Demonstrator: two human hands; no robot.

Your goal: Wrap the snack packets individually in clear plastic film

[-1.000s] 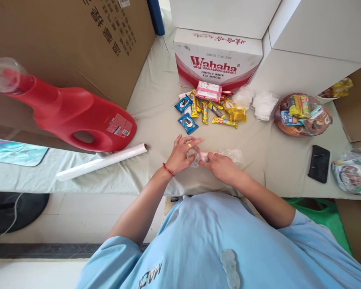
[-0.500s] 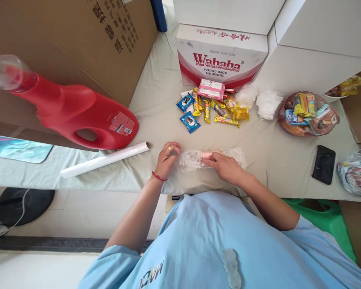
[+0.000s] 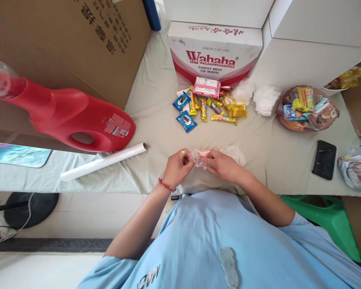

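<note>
A crinkled clear plastic bag (image 3: 235,154) lies on the cloth in front of me, with a pink item (image 3: 203,153) inside its left part. What the pink item is, I cannot make out. My left hand (image 3: 178,166) is closed, its fingertips pinching the bag's left end. My right hand (image 3: 225,165) presses thumb and fingers on the bag over the pink item and hides part of it. Beyond both hands lie blue snack packets (image 3: 186,121), several yellow-wrapped snacks (image 3: 224,119) and a pink-and-white pack (image 3: 206,87).
A white roll (image 3: 104,162) and a big red bottle (image 3: 87,116) lie on the left. Behind the snacks stands a Wahaba carton (image 3: 213,52) beside white clear-plastic bags (image 3: 266,100). To the right are a snack-filled bowl (image 3: 281,114), a black phone-like object (image 3: 324,159) and a plastic-wrapped bundle (image 3: 356,170).
My left hand has moved right and closed on the bag's left end, which is now gathered in toward the pink item. My right hand stays on the pink item.
</note>
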